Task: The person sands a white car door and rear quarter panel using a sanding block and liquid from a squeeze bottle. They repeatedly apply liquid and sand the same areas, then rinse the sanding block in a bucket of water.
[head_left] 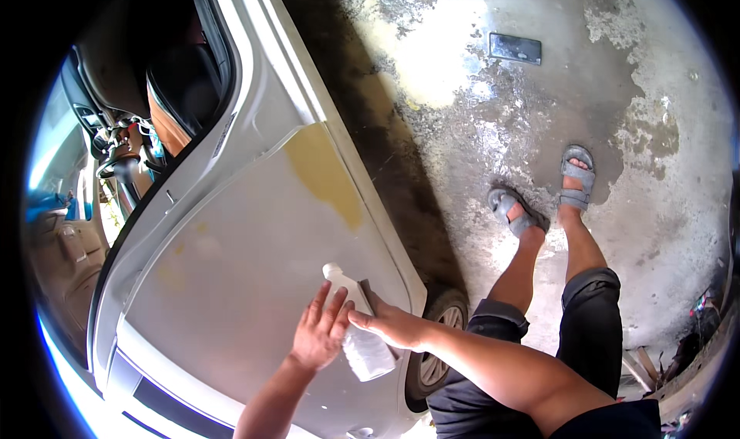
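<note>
A silver-grey metal car door panel (pixel 254 285) is seen from above, with a yellowish patch of filler (pixel 324 173) near its upper edge and smaller pale yellow spots toward its left side. Beyond the panel's upper left edge the open window shows the brown car interior (pixel 116 131). Below the panel's right corner a dark car wheel with a light rim (pixel 432 354) is partly visible. To the right lies the stained grey concrete floor (pixel 539 92), where a small dark flat rectangular object (pixel 515 48) rests well apart from the car. The person's feet are in grey strap sandals (pixel 547 196) on this floor.

Near the lower right corner of the panel a white plastic bottle with a narrow neck (pixel 356 327) is held against the metal, tilted, its neck pointing up and left. The left hand (pixel 320 331) lies flat beside it — fingers spread apart, touching the bottle's left side. The right hand (pixel 393 323) is closed around the bottle from the right, thumb across its body. The bottle looks plain white; its lower end is blurred.
</note>
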A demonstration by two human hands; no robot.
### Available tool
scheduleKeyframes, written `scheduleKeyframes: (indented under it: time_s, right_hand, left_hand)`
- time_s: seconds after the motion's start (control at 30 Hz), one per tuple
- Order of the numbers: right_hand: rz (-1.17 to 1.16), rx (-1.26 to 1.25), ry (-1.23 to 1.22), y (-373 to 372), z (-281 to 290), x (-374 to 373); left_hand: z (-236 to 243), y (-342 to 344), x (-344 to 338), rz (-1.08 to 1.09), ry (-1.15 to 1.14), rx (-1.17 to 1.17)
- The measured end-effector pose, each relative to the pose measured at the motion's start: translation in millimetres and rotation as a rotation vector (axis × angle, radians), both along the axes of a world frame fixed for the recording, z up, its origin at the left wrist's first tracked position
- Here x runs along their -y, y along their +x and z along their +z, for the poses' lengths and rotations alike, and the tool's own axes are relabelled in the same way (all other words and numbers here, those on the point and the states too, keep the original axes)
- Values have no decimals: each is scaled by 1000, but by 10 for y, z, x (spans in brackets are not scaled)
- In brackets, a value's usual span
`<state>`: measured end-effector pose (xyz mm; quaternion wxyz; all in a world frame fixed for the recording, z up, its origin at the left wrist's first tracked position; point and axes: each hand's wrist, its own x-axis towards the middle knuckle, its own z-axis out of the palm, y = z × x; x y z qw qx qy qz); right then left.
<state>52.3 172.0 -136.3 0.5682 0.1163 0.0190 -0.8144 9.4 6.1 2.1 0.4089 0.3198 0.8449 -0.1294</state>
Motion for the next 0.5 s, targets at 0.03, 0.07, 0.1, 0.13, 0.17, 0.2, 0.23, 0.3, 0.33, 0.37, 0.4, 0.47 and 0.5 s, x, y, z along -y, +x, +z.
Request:
scheduleKeyframes:
  time_s: [0.03, 0.07, 0.1, 0.13, 0.17, 0.2, 0.23, 0.3, 0.33, 0.37, 0.4, 0.47, 0.5]
  right_hand:
    - [-1, 7, 18, -32, 79, 30]
    - [35, -183, 136, -58, -327, -106]
    - [42, -283, 214, 4, -346, -1]
    - [49, -381, 293, 77, -347, 91]
    - [168, -421, 329, -40, -320, 8]
    - [281, -490, 356, -70, -378, -1]
    - [303, -560, 409, -92, -431, -13]
    - [323, -668, 479, -106, -497, -11]
    - [317, -707, 493, -134, -513, -20]
    - [309, -745, 509, -170, -534, -28]
    - [278, -781, 551, -191, -528, -42]
    - [215, -852, 644, -255, -546, -96]
    - [221, -908, 666, -295, -578, -136]
  left_hand:
    - [44, 21, -33, 26, 2, -11]
    - [-376, 144, -196, 84, 46, -97]
    - [-370, 236, -157, 140, 20, -79]
    - [-297, 221, -61, 64, -84, -3]
    - [-271, 80, -65, 8, -289, 62]
    - [-342, -128, -101, -51, -493, 111]
    - [-470, -316, 70, -136, -608, 23]
    - [-803, -844, 324, -242, -786, -39]
    - [-945, -1118, 405, -293, -778, -39]
    - [-1140, -1343, 340, -307, -829, -39]
    - [-1353, -1488, 371, -307, -805, -95]
    - [-1704, -1691, 385, -289, -777, -162]
    - [-1858, -1742, 358, -267, -775, -173]
